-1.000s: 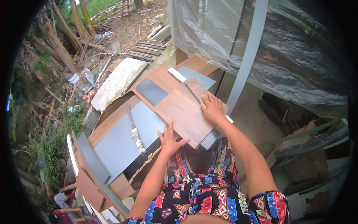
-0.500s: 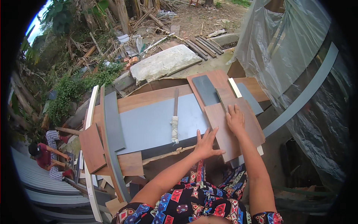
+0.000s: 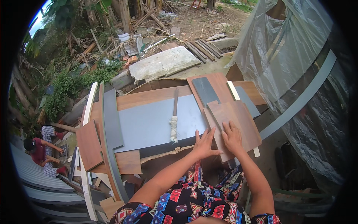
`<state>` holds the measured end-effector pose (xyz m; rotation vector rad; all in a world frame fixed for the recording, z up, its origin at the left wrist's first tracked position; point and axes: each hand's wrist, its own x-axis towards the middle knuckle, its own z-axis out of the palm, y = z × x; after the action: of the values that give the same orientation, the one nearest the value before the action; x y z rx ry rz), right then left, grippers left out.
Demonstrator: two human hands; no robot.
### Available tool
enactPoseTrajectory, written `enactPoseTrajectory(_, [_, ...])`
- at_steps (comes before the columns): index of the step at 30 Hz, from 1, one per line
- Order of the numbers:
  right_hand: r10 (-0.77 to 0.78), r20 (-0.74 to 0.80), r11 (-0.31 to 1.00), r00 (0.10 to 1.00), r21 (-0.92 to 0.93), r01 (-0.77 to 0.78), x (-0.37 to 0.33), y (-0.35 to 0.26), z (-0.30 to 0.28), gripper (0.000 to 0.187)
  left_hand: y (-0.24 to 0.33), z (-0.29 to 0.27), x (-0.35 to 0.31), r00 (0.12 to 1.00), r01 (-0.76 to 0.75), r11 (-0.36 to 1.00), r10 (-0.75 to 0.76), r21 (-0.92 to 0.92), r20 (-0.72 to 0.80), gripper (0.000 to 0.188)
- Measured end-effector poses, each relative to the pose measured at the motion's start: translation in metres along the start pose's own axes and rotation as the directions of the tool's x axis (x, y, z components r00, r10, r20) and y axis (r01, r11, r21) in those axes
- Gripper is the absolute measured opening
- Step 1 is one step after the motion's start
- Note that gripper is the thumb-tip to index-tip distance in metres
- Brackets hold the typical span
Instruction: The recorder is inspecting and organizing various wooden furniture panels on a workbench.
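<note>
My right hand (image 3: 232,139) lies on a brown wood-grain board (image 3: 238,114), fingers stretched out over its near part. Under that board another brown board (image 3: 213,125) shows along its left side. My left hand (image 3: 204,145) is spread beside the near left edge of these boards, its thumb near the lower board; whether it touches cannot be told. To the left, a narrow tool (image 3: 173,127) with a dark shaft and a pale wrapped handle rests on a large grey panel (image 3: 149,123). Neither hand grips anything.
Long strips (image 3: 108,149) and a reddish-brown board (image 3: 88,145) lie at the left. A dark grey piece (image 3: 206,90) sits beyond my right hand. Clear plastic sheeting (image 3: 276,56) hangs at the right, with a grey strip (image 3: 302,100) before it. A person (image 3: 39,151) sits at lower left.
My right hand has moved nearer and slightly left, from the boards' far edge onto the top board. That board now lies farther left across the lower one. My left hand is nearly unchanged.
</note>
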<state>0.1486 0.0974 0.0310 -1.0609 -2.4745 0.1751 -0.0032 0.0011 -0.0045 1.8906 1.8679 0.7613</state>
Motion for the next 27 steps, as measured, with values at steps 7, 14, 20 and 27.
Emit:
enactPoseTrajectory(7, [0.001,-0.013,1.0,1.0,0.006,-0.001,-0.036,-0.01,-0.015,0.045,0.002,-0.004,0.0,0.999,0.045,0.998,-0.046,-0.047,-0.005,0.133])
enactPoseTrajectory(14, [0.049,-0.03,0.998,0.998,0.032,-0.048,0.0,-0.016,0.009,0.045,-0.002,0.001,0.002,0.999,0.047,0.998,-0.046,-0.051,0.027,0.136])
enactPoseTrajectory(20, [0.092,-0.046,0.995,0.995,0.04,-0.09,0.022,-0.024,0.023,0.045,-0.001,0.001,0.003,0.999,0.046,0.997,-0.045,-0.064,0.019,0.14])
enactPoseTrajectory(27, [0.088,0.027,0.987,0.996,0.134,-0.091,-0.018,-0.031,0.001,0.045,-0.011,0.005,0.003,1.0,0.027,0.994,-0.025,-0.102,0.015,0.14])
